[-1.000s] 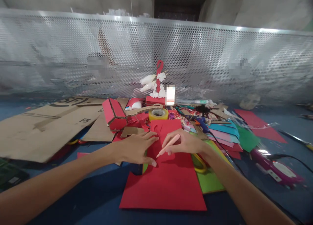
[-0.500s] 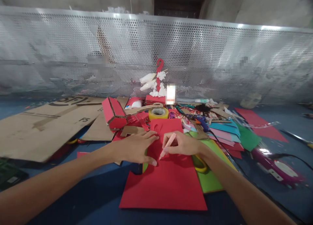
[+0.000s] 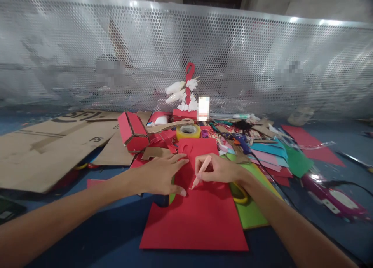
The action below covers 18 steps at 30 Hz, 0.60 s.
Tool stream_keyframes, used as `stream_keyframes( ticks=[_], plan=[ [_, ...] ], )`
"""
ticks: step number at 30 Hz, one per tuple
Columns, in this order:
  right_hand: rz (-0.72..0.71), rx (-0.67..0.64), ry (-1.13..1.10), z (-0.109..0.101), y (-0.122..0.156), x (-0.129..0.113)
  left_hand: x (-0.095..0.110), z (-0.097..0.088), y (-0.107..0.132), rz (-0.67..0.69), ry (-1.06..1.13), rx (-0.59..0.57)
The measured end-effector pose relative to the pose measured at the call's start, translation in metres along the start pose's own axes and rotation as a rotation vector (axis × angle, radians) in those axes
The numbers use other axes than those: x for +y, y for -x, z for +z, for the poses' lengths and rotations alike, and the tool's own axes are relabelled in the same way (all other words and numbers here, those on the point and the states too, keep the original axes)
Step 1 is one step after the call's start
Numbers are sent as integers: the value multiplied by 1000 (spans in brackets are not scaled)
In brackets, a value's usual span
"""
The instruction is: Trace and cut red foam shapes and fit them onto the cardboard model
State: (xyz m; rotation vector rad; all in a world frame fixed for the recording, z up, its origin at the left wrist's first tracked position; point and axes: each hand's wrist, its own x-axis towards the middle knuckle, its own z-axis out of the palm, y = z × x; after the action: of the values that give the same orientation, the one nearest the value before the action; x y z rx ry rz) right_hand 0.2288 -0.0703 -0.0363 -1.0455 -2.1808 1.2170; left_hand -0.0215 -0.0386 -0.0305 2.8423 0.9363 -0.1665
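We find the red sheet (image 3: 198, 221) lying beneath both hands and running out toward the wearer, its near part uncovered. A curved outline shows at its far end, beyond the fingers; we cannot tell whether it is drawn or cut.

The left hand (image 3: 164, 174) rests palm down over the sheet's left edge, fingers spread, gripping nothing. The right hand (image 3: 218, 169) is closed around a pink pen (image 3: 204, 168), held tilted, with its tip down at the sheet just beside the left thumb. A pale trace appears at the tip, too small for us to measure or read.

We judge the step in hand to be marking the sheet. Continuing, in our view, calls for steady pressure from the left hand and a controlled stroke from the right, with the left thumb clear of the pen's path.

Around the hands, we record a green sheet (image 3: 253, 217) partly under the red one and a yellow handle (image 3: 241, 198) below the right wrist. Beyond both hands stands a tape roll (image 3: 188, 132); past the right hand lies a blue glue gun (image 3: 241, 140). Cardboard (image 3: 58, 143) covers the desk (image 3: 96, 229) beyond the left forearm.
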Motion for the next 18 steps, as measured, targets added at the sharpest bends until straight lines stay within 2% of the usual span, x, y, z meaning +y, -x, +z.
stream_keyframes(
  ticks=[6, 10, 14, 18],
  plan=[
    [-7, -3, 3, 0, 0, -2, 8, -1, 4, 13, -18, 65],
    [-13, 2, -5, 0, 0, -1, 16, -6, 5, 14, -8, 68],
    [-57, -10, 9, 0, 0, -1, 22, -11, 6, 97, 70, 37],
    [-32, -5, -11, 1, 1, -2, 25, -9, 9, 184, 71, 78]
  ],
)
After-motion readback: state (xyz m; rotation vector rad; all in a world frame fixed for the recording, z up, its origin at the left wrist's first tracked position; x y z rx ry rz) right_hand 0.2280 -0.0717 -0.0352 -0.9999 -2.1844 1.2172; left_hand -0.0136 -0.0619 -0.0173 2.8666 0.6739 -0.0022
